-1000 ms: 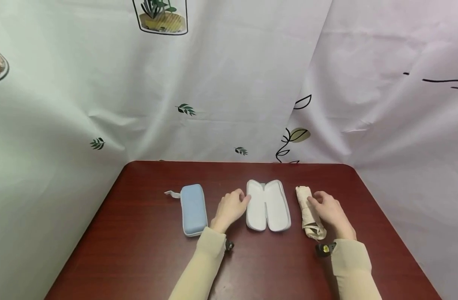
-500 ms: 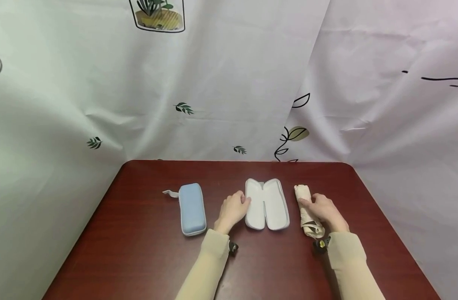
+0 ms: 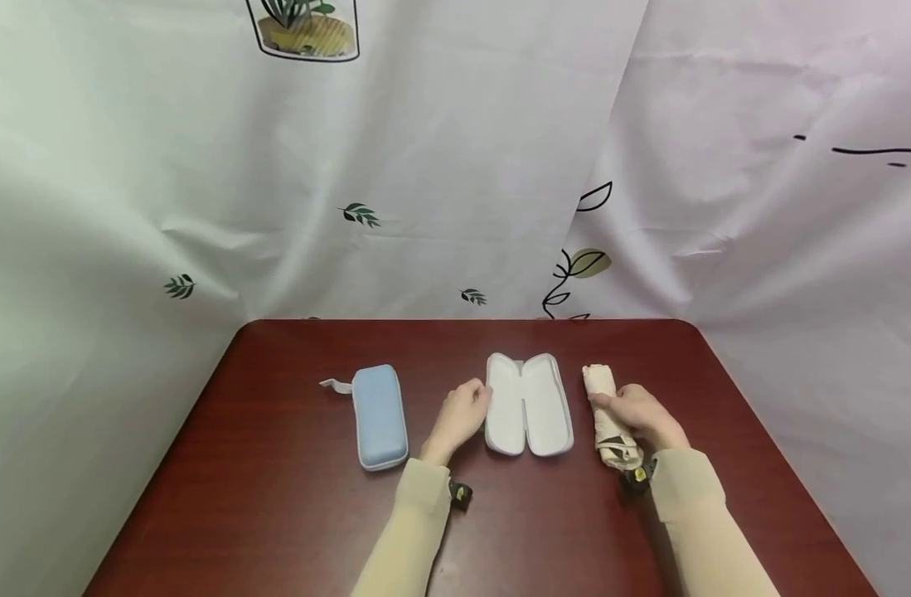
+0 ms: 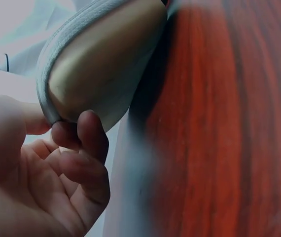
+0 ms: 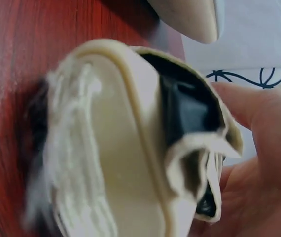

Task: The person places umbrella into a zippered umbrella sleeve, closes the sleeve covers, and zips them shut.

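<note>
A zip case with a white interior lies spread open at the middle of the table. My left hand is at its left edge; in the left wrist view, thumb and fingertips pinch the rim of the case. To the right lies a folded cream umbrella, its wrapped cloth showing black inside. My right hand grips it from the right side, thumb across the top. The right wrist view shows the umbrella end-on, with the hand beside it; the fingers behind are partly hidden.
A closed light-blue zip case with a pale wrist strap lies left of my left hand. All of it stands on a dark red wooden table. A white patterned curtain hangs along the back and sides.
My right hand has moved left and closed its grip round the umbrella. The left hand stays at the open case's edge. The head view has shifted slightly.
</note>
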Available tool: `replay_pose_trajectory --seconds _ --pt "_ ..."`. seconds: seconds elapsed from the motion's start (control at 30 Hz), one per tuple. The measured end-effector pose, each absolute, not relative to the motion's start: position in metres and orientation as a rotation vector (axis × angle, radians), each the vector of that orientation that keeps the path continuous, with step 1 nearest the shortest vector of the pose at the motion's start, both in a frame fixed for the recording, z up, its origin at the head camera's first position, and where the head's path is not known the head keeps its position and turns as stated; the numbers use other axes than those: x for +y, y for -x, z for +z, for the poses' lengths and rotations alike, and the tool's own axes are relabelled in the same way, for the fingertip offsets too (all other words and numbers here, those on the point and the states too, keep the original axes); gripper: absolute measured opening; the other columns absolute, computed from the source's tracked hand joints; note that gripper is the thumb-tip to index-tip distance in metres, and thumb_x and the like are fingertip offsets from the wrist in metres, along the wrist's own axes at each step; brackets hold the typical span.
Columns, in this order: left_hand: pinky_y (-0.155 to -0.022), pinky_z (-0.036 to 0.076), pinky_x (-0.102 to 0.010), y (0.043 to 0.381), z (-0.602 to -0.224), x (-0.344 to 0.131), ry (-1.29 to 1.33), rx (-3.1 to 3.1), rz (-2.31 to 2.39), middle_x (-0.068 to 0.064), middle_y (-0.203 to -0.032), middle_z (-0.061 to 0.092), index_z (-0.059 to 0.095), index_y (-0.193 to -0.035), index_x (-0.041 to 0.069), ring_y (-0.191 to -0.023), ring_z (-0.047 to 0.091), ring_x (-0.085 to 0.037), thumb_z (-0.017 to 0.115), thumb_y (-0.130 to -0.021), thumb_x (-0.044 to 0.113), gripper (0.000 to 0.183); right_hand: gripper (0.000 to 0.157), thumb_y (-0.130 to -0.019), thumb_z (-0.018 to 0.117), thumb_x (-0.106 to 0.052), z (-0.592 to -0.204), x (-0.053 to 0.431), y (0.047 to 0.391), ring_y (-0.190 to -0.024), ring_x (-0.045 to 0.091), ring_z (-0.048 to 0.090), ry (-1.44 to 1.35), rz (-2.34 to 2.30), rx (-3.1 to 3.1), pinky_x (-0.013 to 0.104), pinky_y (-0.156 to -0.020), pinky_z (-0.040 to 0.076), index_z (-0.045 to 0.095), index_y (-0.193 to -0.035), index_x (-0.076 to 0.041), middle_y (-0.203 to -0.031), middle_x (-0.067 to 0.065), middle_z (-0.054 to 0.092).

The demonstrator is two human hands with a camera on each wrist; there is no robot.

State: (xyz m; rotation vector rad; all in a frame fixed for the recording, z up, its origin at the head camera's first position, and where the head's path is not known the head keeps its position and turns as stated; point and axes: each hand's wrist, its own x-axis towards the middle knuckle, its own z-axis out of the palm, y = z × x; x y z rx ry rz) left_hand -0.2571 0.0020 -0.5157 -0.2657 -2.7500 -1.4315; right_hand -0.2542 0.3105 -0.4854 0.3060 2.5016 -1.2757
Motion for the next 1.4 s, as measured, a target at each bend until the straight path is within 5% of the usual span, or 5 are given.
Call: replay_pose_trajectory --seconds 0.43,0.8,1.4 --pt "-0.055 0.045 -0.030 0.260 -0.510 -0.007 0.245 -2.679 -1.619 0.000 -0.061 0.055 0.052 -0.075 0.013 -0.053 0.059 -0.016 0.047 -0.101 0.027 0.030 0.048 -0.094 0.061 -0.043 -0.445 0.298 0.266 -0.071 0.018 0.062 -0.178 -1.380 2.488 0.036 -0.065 0.053 0.053 -0.102 0.004 -0.087 0.011 0.061" --pt "-0.057 0.047 -0.031 0.258 -0.507 -0.003 0.240 -2.644 -1.737 -0.002 -0.058 0.057 0.055 -0.075 0.011 -0.051 0.061 -0.018 0.050 -0.098 0.027 0.028 0.053 -0.090 0.063 -0.050 -0.417 0.276 0.268 -0.081 0.022 0.057 -0.130 -1.352 2.668 0.039 -0.074 0.049 0.056 -0.101 0.002 -0.091 0.013 0.061" --pt "-0.056 0.047 -0.032 0.254 -0.512 0.002 0.277 -2.649 -1.781 -0.003 -0.059 0.058 0.057 -0.077 0.012 -0.052 0.062 -0.020 0.051 -0.098 0.027 0.026 0.054 -0.088 0.063 -0.052 -0.430 0.223 0.276 -0.078 0.025 0.058 0.013 -1.137 2.906 0.035 -0.064 0.046 0.057 -0.104 -0.001 -0.087 0.012 0.062"
